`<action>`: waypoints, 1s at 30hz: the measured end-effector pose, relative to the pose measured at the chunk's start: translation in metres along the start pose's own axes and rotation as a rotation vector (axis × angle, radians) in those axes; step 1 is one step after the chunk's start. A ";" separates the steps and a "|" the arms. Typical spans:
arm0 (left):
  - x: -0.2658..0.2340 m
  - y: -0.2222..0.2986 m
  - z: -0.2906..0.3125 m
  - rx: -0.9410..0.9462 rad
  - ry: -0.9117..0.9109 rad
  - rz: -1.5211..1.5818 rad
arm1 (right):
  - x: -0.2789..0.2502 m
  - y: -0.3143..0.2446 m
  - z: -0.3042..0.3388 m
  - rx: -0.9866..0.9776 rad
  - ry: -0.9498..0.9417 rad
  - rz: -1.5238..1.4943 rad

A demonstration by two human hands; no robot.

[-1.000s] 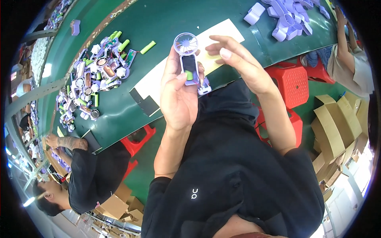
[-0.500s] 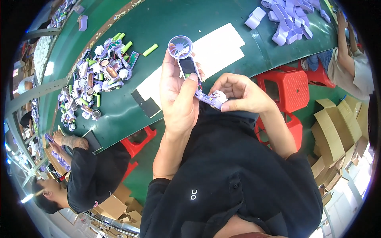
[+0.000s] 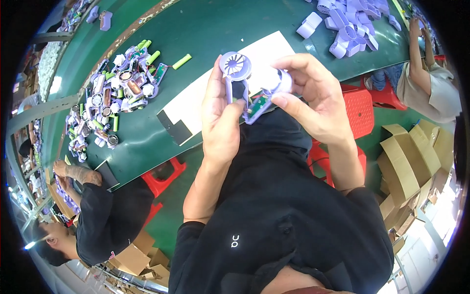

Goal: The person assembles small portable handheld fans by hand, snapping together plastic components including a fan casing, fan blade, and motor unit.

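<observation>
Head view: both hands [image 3: 223, 122] [image 3: 313, 100] hold fan shell [image 3: 236, 73] above table edge [image 3: 147, 169].

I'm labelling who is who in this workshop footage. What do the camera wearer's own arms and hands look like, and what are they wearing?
Both forearms are bare up to short black sleeves of a black top with a small white mark on the left sleeve. The left hand and right hand wear no gloves; no rings, watch or wristband show. The fingernails look short and plain.
</observation>
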State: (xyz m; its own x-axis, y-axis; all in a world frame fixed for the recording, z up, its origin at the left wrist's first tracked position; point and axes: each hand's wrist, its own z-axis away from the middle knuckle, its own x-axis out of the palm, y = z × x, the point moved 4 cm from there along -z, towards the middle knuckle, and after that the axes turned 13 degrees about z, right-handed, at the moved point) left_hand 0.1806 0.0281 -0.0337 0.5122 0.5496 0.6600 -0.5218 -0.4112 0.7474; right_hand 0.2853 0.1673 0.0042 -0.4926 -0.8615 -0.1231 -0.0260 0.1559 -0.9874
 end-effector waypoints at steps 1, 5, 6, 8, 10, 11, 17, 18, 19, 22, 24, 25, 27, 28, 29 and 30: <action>0.001 0.001 0.000 0.000 0.000 0.006 | 0.002 0.000 -0.004 -0.001 -0.013 -0.008; 0.002 0.003 0.003 -0.034 0.017 0.128 | 0.005 0.002 -0.018 -0.039 0.029 0.140; 0.002 0.003 0.003 -0.029 -0.001 0.076 | 0.005 0.002 -0.020 -0.039 0.027 0.143; 0.001 0.002 0.004 -0.024 -0.019 0.028 | 0.003 0.000 -0.022 -0.045 0.064 0.267; 0.001 0.002 0.005 -0.023 -0.028 0.004 | 0.004 0.003 -0.023 -0.042 0.068 0.247; -0.001 0.001 0.005 -0.023 -0.031 0.007 | 0.004 0.004 -0.023 -0.038 0.072 0.226; 0.006 0.005 0.007 -0.026 -0.156 0.007 | -0.001 -0.003 -0.026 -0.042 0.010 0.318; 0.005 0.005 0.007 -0.011 -0.157 0.002 | -0.001 -0.003 -0.026 -0.041 0.014 0.322; 0.005 0.004 0.007 0.005 -0.157 -0.002 | 0.001 -0.004 -0.027 -0.060 0.054 0.330; 0.004 0.001 0.007 0.028 -0.122 -0.093 | 0.001 -0.003 -0.028 -0.086 0.074 0.337; 0.002 -0.001 0.005 0.048 -0.153 -0.123 | 0.002 -0.002 -0.028 -0.108 0.058 0.363; 0.002 -0.001 0.005 0.070 -0.180 -0.154 | 0.003 -0.001 -0.028 -0.108 0.062 0.364; 0.004 0.000 0.005 0.056 -0.184 -0.105 | 0.002 0.002 -0.028 -0.073 0.095 0.299; 0.005 0.000 0.005 0.044 -0.183 -0.057 | 0.000 0.001 -0.027 -0.072 0.098 0.299; 0.007 0.001 0.006 0.041 -0.185 -0.057 | 0.000 0.000 -0.027 -0.041 0.062 0.323; 0.009 0.002 0.007 0.031 -0.171 -0.051 | 0.000 0.001 -0.028 -0.013 0.025 0.347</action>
State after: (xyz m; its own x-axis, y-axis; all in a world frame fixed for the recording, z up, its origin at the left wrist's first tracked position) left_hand 0.1888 0.0275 -0.0258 0.6477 0.4394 0.6224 -0.4721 -0.4097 0.7805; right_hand 0.2613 0.1813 0.0057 -0.4953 -0.7439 -0.4487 0.1356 0.4439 -0.8857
